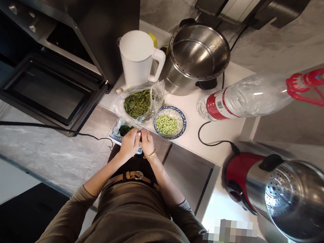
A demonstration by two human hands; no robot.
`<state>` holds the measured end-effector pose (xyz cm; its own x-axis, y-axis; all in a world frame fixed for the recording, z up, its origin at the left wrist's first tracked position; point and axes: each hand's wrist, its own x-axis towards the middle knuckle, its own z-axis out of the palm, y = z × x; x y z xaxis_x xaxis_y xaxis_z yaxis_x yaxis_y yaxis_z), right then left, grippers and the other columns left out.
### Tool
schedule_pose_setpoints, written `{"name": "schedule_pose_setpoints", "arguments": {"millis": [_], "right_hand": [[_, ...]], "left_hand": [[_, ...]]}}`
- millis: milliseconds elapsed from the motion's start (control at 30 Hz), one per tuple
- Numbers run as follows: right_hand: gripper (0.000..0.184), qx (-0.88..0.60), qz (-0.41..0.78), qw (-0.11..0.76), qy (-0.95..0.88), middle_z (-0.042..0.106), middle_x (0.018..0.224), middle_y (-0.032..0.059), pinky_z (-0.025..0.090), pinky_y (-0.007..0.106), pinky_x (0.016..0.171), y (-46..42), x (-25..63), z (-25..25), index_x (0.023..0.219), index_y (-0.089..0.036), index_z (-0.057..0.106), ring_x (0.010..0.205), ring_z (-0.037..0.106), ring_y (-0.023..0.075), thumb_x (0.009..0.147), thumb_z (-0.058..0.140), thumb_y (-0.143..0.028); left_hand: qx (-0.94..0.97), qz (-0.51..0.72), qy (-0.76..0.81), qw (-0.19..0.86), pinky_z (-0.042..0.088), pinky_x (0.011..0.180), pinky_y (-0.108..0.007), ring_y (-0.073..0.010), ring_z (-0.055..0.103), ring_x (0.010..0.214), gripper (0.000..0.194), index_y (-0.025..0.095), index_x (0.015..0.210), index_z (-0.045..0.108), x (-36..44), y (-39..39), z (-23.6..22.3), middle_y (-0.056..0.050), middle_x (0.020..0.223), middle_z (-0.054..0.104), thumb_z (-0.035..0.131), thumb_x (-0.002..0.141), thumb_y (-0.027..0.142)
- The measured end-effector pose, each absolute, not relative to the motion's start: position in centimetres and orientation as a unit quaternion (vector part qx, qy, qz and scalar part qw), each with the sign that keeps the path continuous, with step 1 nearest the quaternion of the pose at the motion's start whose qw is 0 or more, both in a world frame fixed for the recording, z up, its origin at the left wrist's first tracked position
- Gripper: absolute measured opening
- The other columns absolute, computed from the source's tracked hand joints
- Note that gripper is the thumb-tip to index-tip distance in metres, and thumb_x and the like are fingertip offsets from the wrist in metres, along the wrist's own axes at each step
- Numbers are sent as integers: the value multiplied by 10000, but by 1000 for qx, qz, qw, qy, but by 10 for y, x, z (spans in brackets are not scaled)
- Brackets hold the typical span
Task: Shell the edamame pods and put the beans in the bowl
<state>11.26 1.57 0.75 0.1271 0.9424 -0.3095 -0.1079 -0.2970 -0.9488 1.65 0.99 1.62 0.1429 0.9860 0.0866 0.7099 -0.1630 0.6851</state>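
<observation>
My left hand (131, 143) and my right hand (147, 143) meet at the fingertips, both closed in a pinch. What they hold is mostly hidden by the fingers; a small dark bit shows between them. Under them is a small lined container (115, 131) with dark green pods or shells (125, 129) inside. Just beyond, a clear plastic bag (160, 95) lies open, full of green bean pods (137, 103). To its right, a blue-rimmed plate (183, 119) bears shelled light green beans (166, 125). A gold bracelet circles my right wrist.
Behind the bag stand a white jug (136, 55) and a steel pot (179, 81) with a perforated insert. A large clear bottle (255, 95) and a red-and-steel cooker (243, 170) are on the right. An appliance door (48, 90) hangs open at left; a black cord crosses nearby.
</observation>
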Motion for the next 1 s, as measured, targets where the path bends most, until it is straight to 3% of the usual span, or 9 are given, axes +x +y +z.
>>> {"name": "schedule_pose_setpoints", "arguments": {"millis": [300, 500, 600, 800, 933, 1000], "right_hand": [[305, -563, 511, 476, -442, 484, 686, 13, 378, 311, 714, 19, 118, 14, 632, -245, 490, 679, 440, 173, 863, 496, -443], [347, -525, 506, 450, -516, 487, 693, 26, 385, 329, 717, 22, 125, 17, 656, -246, 503, 685, 457, 188, 911, 400, -459], [323, -512, 502, 424, -553, 513, 714, 35, 392, 337, 739, 22, 131, 19, 690, -244, 525, 714, 472, 195, 914, 398, -439], [242, -558, 500, 402, -526, 526, 684, 13, 393, 311, 715, 21, 135, 16, 716, -236, 559, 669, 472, 172, 861, 519, -427], [338, -587, 575, 459, -339, 446, 556, -30, 382, 270, 567, 23, 126, 7, 601, -231, 490, 526, 396, 128, 843, 537, -463], [321, -555, 649, 489, -180, 475, 554, -37, 381, 249, 506, 26, 121, 3, 611, -225, 505, 499, 413, 114, 834, 547, -453]], "left_hand": [[500, 363, 616, 488, 348, 509, -252, -104, 404, 521, 477, 210, 626, 365, 20, 20, 21, 38, 550, 388, 355, 885, 611], [385, 355, 572, 632, 250, 423, -228, -72, 278, 430, 444, 217, 594, 302, 12, 31, 21, 61, 503, 275, 407, 842, 570], [439, 341, 562, 612, 267, 450, -228, -76, 307, 444, 393, 209, 576, 322, 3, 33, 24, 56, 495, 308, 401, 855, 474], [653, 229, 564, 451, 369, 575, -255, -121, 484, 557, 216, 195, 687, 479, -11, 35, 29, 36, 561, 458, 410, 884, 254], [679, 262, 574, 375, 423, 631, -270, -140, 556, 637, 187, 185, 858, 555, -6, 31, 27, -3, 688, 573, 399, 930, 259], [703, 293, 564, 318, 448, 713, -291, -154, 570, 748, 188, 188, 914, 605, -2, 27, 27, -35, 806, 613, 445, 927, 284]]}}
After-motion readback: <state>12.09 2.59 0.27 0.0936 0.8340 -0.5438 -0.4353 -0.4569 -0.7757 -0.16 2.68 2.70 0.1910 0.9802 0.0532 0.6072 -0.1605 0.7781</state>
